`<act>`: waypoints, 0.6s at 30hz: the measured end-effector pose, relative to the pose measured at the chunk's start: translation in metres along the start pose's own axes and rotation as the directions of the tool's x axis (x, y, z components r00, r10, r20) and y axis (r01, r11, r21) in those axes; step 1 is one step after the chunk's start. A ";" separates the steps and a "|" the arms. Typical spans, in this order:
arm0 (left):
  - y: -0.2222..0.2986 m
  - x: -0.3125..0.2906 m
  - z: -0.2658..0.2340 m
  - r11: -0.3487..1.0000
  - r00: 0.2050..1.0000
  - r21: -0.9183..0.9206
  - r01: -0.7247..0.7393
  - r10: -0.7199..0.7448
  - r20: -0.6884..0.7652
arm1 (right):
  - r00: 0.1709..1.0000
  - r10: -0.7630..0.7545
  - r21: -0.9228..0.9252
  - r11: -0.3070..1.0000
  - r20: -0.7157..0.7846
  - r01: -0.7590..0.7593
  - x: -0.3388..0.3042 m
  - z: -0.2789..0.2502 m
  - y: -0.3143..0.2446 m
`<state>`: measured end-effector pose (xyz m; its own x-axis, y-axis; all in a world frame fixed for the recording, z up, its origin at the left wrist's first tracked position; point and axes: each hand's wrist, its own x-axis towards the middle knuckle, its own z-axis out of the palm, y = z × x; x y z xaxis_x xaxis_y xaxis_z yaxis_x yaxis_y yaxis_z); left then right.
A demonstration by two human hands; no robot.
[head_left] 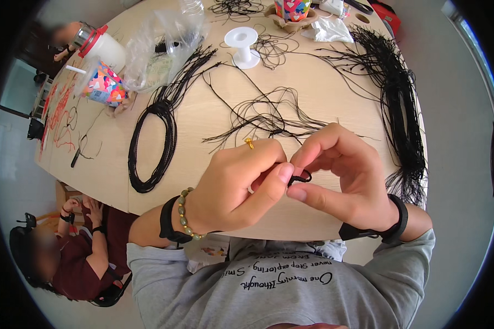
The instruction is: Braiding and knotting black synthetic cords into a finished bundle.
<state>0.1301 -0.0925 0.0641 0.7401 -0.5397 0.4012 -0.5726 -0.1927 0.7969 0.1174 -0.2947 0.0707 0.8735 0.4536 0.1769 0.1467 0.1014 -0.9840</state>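
Just above the table's near edge, a short piece of black braided cord (301, 179) curls into a small loop between my fingertips. My left hand (239, 183) is closed, pinching one end of it between thumb and index finger. The thumb and curled fingers of my right hand (346, 178) close around the loop's other side. How the cord ends run inside the fingers is hidden. Right behind my hands lies a loose tangle of thin black cords (274, 123) with a knot in it.
A coiled bundle of black cords (172, 131) lies left, a thick black cord bundle (402, 104) right. Farther back are a white spool (241, 44), a clear plastic bag (156, 60) and colourful paper cups (105, 85). Red cords (63, 118) lie far left, near a seated person (74, 255).
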 end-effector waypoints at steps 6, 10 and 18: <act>0.001 0.003 -0.004 0.963 0.885 -0.072 -0.261 0.209 -0.416 | 0.986 -0.157 -0.092 0.984 -0.057 0.152 0.000 -0.014 -0.018; 0.029 0.019 -0.001 0.988 0.990 0.057 -0.143 0.142 0.022 | 0.984 -0.137 0.240 0.957 -0.117 0.162 -0.004 -0.012 -0.040; 0.044 0.035 0.015 0.822 0.929 -0.435 0.367 -0.301 0.216 | 0.735 -0.302 0.222 0.824 -0.607 0.522 -0.059 -0.052 -0.069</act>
<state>0.1256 -0.1316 0.1061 0.7837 -0.6201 0.0357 -0.0456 -0.0001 0.9990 0.0796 -0.3745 0.1269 0.8797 -0.2350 0.4135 0.4733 0.5166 -0.7135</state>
